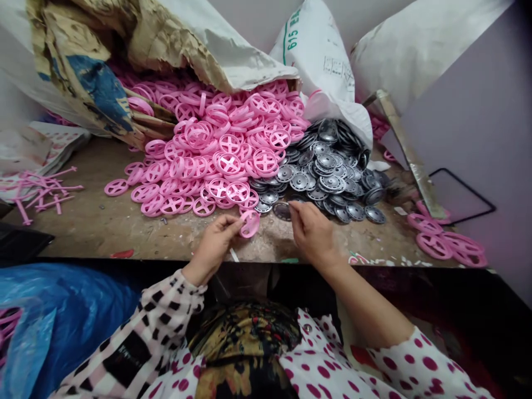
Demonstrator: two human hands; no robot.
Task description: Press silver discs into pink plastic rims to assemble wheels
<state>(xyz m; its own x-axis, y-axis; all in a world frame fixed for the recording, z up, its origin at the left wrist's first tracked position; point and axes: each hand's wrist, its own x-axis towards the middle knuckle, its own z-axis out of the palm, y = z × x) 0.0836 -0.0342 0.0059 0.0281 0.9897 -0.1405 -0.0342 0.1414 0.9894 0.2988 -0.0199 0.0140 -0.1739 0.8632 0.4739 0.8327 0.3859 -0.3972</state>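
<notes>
Over the worn tabletop (162, 238), left hand (216, 244) pinches a pink wheel (249, 223); right hand (315, 233) curls, grip unclear.

wheels (228, 163): pink
discs (332, 182): silvery grey
left sleeve (160, 316): white, pink, black checks
right sleeve (428, 363): white, magenta dots
printed sack (318, 44): white, green lettering
plastic bag (83, 305): blue

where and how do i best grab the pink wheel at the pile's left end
Probably by the left rim of the pink wheel, coming from the left: it lies nearly flat on the bench, and the pink pile crowds its right side.
</notes>
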